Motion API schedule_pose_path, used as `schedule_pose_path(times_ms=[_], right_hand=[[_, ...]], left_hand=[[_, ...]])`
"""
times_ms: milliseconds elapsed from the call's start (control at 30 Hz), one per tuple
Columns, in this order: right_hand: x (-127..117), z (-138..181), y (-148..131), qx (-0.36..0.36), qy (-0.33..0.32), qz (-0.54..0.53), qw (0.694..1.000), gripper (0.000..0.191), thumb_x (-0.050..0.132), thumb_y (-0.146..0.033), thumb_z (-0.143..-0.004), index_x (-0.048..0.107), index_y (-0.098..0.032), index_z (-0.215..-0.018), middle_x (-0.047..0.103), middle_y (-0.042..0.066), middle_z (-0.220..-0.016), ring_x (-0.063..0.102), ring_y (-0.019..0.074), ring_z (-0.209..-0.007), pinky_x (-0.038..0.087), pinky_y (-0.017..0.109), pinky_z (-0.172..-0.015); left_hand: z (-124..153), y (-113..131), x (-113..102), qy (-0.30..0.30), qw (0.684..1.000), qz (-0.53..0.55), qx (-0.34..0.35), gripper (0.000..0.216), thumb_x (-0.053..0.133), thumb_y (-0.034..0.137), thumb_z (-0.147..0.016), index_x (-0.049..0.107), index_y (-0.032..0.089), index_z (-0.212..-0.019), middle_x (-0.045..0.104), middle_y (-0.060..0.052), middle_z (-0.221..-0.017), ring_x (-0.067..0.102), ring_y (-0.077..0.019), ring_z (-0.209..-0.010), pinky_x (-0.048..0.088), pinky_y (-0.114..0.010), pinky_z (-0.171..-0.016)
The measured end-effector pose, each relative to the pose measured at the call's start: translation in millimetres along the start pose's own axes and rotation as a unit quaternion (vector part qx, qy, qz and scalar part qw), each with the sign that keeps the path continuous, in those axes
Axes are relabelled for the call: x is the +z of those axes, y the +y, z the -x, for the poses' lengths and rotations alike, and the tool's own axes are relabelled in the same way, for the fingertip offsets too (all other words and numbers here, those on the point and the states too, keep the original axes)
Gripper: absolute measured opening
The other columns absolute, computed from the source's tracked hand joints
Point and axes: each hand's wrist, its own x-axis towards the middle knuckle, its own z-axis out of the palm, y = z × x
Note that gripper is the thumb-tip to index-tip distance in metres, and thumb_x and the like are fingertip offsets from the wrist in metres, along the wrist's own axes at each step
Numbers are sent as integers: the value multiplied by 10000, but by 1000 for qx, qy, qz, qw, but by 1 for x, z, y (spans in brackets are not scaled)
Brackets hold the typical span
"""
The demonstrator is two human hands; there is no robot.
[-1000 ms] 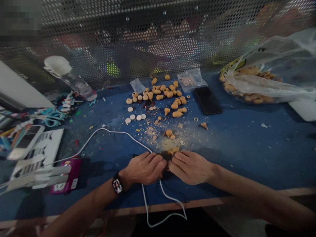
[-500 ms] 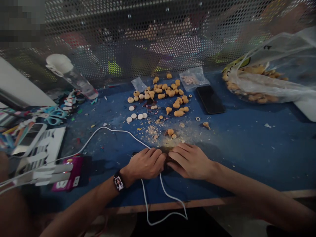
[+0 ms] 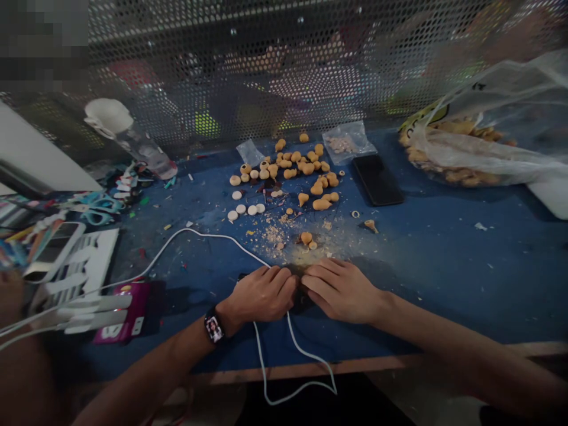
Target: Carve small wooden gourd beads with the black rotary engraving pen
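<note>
My left hand [image 3: 261, 294], with a watch on its wrist, and my right hand [image 3: 341, 290] lie knuckles-up side by side near the front edge of the blue table [image 3: 444, 260]. Their curled fingertips meet over a small dark thing [image 3: 302, 296] that the fingers mostly hide. A white cable [image 3: 208, 238] runs under my left hand and loops off the table edge. Just beyond my hands lie wood dust and chips [image 3: 288, 234] and a little tan gourd-shaped piece [image 3: 305, 238].
Several tan gourd-shaped pieces [image 3: 297, 165] and white discs [image 3: 244, 210] lie at mid-table before a perforated metal screen [image 3: 284, 71]. A black phone [image 3: 377, 179], small plastic bags, a big bag of tan pieces [image 3: 470, 154], a bottle [image 3: 128, 139], scissors [image 3: 95, 210] and stationery surround them.
The view shifted slightly. My hands have stayed together on the same spot, moving a little farther from me. A blurred arm has entered at the lower left.
</note>
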Motion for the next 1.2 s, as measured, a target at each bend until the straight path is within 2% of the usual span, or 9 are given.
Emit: schedule_pose_path(times_ms=[67,200,333,467,633,767,867,1067,1200], right_hand=[[0,0,0,6,0,-4,1000,287,504,-248,-1235,730,-196,-1065,775,58,-961,692,214,-897,552,347,-830],[-1,1,1,4,-2,-14,1000,290,560,-255,-1220,694,-218,-966,761,48,-932,670,209,-873,540,343,-814],[-1,2,2,6,-9,-29,1000,146,627,-231,-1174,726,-206,-1069,779,54,-977,682,221,-914,557,355,-846],[1,4,2,8,-13,-35,999,182,636,-235,-1166,698,-218,-996,775,57,-962,685,224,-898,554,363,-825],[1,5,3,11,-18,-35,999,138,605,-213,-1167,737,-203,-1128,801,70,-1018,717,234,-957,579,374,-862],[1,5,3,12,-21,-31,999,188,586,-233,-1183,726,-222,-1058,797,61,-980,711,225,-915,580,365,-838],[2,4,2,11,-12,-29,999,174,575,-191,-1175,731,-208,-1100,813,66,-1005,719,222,-918,592,361,-846],[-3,3,8,23,1,-36,999,119,658,-239,-1138,739,-194,-1214,807,75,-1022,742,251,-974,612,380,-872],[-8,1,13,19,9,-31,999,68,673,-202,-1112,733,-209,-1081,799,72,-1005,750,246,-984,617,373,-900]], left_hand=[[0,0,-1,1,1000,0,3,259,493,153,-1143,621,223,-928,692,-38,-816,631,-194,-661,495,-344,-621],[-1,0,-1,1,1000,-2,-2,259,488,148,-1148,633,217,-946,681,-32,-806,628,-195,-658,482,-349,-616],[0,0,0,1,1000,3,2,253,505,145,-1137,628,216,-928,667,-33,-797,624,-198,-660,478,-353,-623],[1,0,1,-8,1000,8,-2,196,531,150,-1118,635,211,-964,677,-37,-822,635,-207,-670,483,-359,-625],[1,0,1,-10,1000,12,-5,192,529,141,-1102,632,211,-957,663,-33,-808,639,-207,-670,492,-356,-632],[0,0,1,-13,1000,8,-14,196,523,131,-1095,637,217,-962,667,-33,-805,642,-210,-667,490,-354,-625],[-1,0,0,-12,1000,9,-17,207,505,106,-1069,655,205,-966,665,-35,-800,644,-211,-662,491,-361,-618],[-1,-2,-2,-13,999,11,-37,214,518,104,-1081,649,214,-952,663,-32,-797,650,-208,-671,471,-363,-622],[-1,-3,-2,-6,999,11,-49,230,515,126,-1115,662,215,-962,694,-36,-810,665,-207,-670,479,-363,-622]])
